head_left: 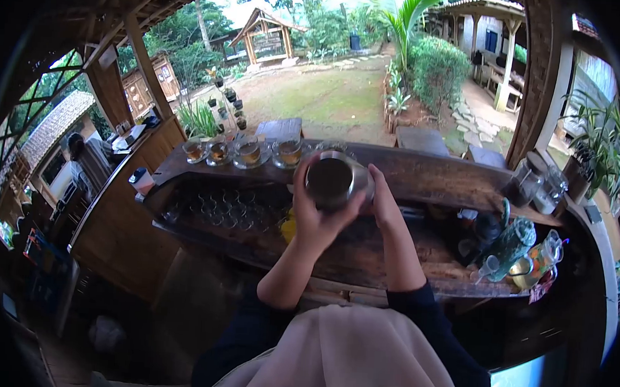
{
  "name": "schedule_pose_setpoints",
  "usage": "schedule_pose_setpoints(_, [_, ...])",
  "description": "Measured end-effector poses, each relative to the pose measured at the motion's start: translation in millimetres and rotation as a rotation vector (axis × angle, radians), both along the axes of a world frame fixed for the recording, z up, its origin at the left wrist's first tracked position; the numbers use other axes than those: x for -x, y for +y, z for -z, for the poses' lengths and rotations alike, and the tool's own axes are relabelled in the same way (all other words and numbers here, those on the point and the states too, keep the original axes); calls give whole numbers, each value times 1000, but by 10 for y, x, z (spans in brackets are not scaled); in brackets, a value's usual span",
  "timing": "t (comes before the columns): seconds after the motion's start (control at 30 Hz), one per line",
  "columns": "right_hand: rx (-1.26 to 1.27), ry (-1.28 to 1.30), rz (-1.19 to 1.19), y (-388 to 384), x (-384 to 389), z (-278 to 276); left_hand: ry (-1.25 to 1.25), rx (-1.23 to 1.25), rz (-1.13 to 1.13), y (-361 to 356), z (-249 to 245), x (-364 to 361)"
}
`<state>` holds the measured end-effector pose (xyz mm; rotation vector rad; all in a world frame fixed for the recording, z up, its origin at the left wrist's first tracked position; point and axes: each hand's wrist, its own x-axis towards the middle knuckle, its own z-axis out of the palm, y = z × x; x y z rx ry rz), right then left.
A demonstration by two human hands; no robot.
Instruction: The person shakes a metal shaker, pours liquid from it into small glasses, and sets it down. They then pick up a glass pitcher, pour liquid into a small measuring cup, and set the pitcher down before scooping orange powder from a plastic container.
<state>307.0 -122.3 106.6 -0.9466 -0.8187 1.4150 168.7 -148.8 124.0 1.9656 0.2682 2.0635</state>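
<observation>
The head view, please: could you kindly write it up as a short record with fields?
left hand: around the near left side of the metal vessel
right hand: against the vessel's right side
raised ledge: row of filled cups, left; lidded jars, right
lower counter: clear glasses, left; green jug, right
yellow item: partly hidden, unclear

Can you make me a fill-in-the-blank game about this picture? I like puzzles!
The left hand and right hand hold a container made of ____.
The cups with brown drink in them are made of ____.
The long counter is made of ____.
The bush outside is coloured ____.

Missing words: metal; glass; wood; green.
</observation>
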Motion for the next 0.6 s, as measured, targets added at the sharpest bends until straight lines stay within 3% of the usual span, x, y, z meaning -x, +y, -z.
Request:
schedule_pose_setpoints(0.03, [-276,-157,59,-32,-64,-22,-105,72,89,-27,14,-59])
schedule_pose_setpoints(0.07, [-544,-310,121,-91,-110,-24,-57,-277,-94,-156,-98,-26])
schedule_pose_setpoints(0.1, [-661,-485,217,-414,-79,-281,64,-398,-34,-413,-222,114])
schedule_pose_setpoints(0.13, [-899,-343,221,-593,-29,-431,153,-486,117,-412,16,276])
schedule_pose_setpoints(0.17, [-1116,-237,193,-719,33,-475,-408,-685,181,-796,-238,-187])
schedule_pose_setpoints(0.2, [-1332,-124,158,-787,70,-497,-505,-911,230,-771,-223,-273])
schedule_pose_setpoints(0.27, [-1296,-67,155,-729,58,-387,-495,-804,297,-840,-184,-364])
schedule_pose_setpoints(0.3, [-1249,2,154,-668,38,-240,-71,-679,198,-701,-171,-127])
schedule_pose_setpoints(0.33, [-1009,145,-5,-480,-69,50,347,-536,100,-491,-166,88])
schedule_pose_setpoints(0.4, [-479,1148,-575,-298,-214,350,126,-46,198,-323,-185,-332])
schedule_pose_setpoints(0.47, [-501,83,190,-424,-214,108,32,196,349,-282,-218,-305])
schedule_pose_setpoints(0.5, [-463,88,166,-506,-242,-1,-28,-76,277,-282,-216,-290])
schedule_pose_setpoints(0.53, [-548,-65,203,-609,-301,-74,71,-302,193,-423,-323,-180])
schedule_pose_setpoints(0.57, [-880,-251,329,-682,-294,-164,73,-401,348,-518,-345,-96])
schedule_pose_setpoints(0.6, [-1209,-445,452,-764,-273,-258,-79,-604,397,-675,-333,-171])
